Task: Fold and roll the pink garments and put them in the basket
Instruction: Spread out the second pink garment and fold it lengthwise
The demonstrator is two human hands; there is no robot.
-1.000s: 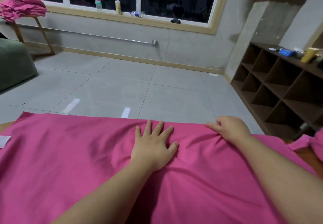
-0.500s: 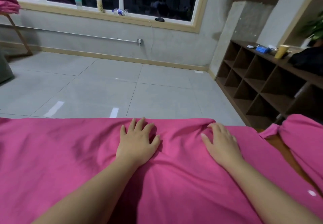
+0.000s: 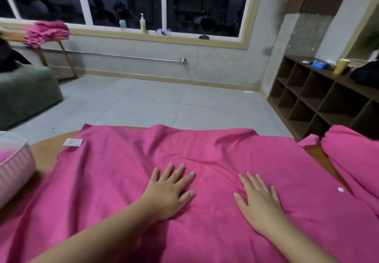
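Note:
A large pink garment [image 3: 114, 180] lies spread over the wooden table [image 3: 44, 154], with a white label [image 3: 72, 142] near its far left corner. My left hand [image 3: 170, 191] lies flat on the cloth near its middle, fingers spread. My right hand [image 3: 258, 199] rests flat on the cloth a little to the right, fingers apart. Neither hand grips anything. A pink ribbed basket [image 3: 15, 172] stands at the table's left edge. More pink cloth [image 3: 354, 156] lies bunched at the right.
Beyond the table is grey tiled floor [image 3: 153, 102]. A dark cubby shelf [image 3: 320, 100] runs along the right wall. A green seat [image 3: 24, 92] sits at the left, with a pile of pink garments [image 3: 48, 32] on a wooden stand behind it. Bottles stand on the window sill [image 3: 143, 36].
Both hands have slid back toward me over the cloth and now lie flat. The view has pulled back and turned left, bringing the basket and the table edge into sight.

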